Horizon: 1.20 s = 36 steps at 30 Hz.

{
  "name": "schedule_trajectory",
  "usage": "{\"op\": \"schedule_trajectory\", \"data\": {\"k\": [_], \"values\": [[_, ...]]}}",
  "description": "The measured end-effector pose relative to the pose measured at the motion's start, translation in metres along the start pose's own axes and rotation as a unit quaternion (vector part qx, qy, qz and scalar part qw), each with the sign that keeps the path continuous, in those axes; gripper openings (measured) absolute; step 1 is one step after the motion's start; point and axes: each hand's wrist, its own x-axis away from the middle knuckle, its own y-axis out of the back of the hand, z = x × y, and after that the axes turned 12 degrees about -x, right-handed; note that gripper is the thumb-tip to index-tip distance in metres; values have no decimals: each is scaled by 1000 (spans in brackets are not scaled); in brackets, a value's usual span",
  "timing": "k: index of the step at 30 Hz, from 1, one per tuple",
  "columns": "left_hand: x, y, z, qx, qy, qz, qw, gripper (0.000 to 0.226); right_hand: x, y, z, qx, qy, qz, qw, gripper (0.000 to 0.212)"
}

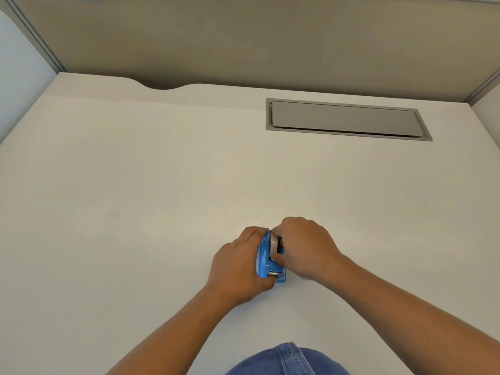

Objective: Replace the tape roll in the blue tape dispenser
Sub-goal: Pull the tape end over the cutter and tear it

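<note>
The tape dispenser stood on the table between the left hand and right hand; a recessed hatch lay behind, to the right.

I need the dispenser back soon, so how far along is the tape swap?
Nothing looks finished yet. In hand: the left hand steadies the blue tape dispenser on the desk, while the right hand has its grip on the tape roll sitting in the dispenser's slot. Whether this roll is the old one or the new one cannot be told; no second roll is in view. Left: seating the roll and threading tape to the cutter.
</note>
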Motion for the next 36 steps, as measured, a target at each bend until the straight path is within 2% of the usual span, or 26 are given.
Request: {"op": "schedule_trajectory", "data": {"k": [7, 13, 16, 17, 19, 21, 23, 36], "values": [[1, 3, -4, 3, 1, 13, 1000, 89, 5, 1, -3, -51, -16, -7, 999, 6], [1, 5, -7, -14, -2, 22, 1000, 87, 15, -5, -5, -71, -28, -15, 997, 29], [1, 5, -8, -26, -6, 21, 999, 86, 22, -8, -7, -75, -36, -37, 996, 58], [1, 6, -8, -29, -5, 20, 999, 85, 24, -8, -6, -82, -35, -48, 995, 59], [1, 5, -9, -28, -2, 20, 999, 84, 27, -7, -4, -100, -28, -69, 992, 48], [2, 5, -9, -24, 0, 21, 1000, 84, 29, -4, -1, -108, -15, -90, 990, 27], [2, 5, -9, -21, 2, 21, 1000, 83, 30, -2, 2, -113, -6, -99, 989, 18], [1, 6, -10, -39, 4, 21, 999, 82, 16, -3, 13, -39, -28, -122, 991, 13]]}}
